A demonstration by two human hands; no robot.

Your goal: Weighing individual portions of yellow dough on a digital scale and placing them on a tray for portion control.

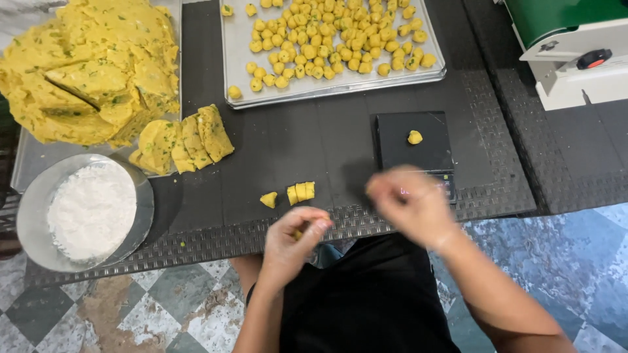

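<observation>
My left hand point(294, 238) is at the table's near edge, fingers closed around a small yellow dough piece point(299, 233). My right hand point(409, 199) is blurred in front of a black kitchen scale point(412, 157); whether it holds anything is unclear. One small dough ball point(415, 137) rests on the scale. Cut dough pieces point(299, 192) and a triangular scrap point(268, 199) lie on the black mat just beyond my left hand.
A metal tray point(261, 78) holds several small dough balls at the back. A large yellow dough mass point(85, 65) with cut slices point(186, 140) sits at the back left. A steel bowl of white flour point(88, 209) stands front left. A green and white machine point(575, 46) is at right.
</observation>
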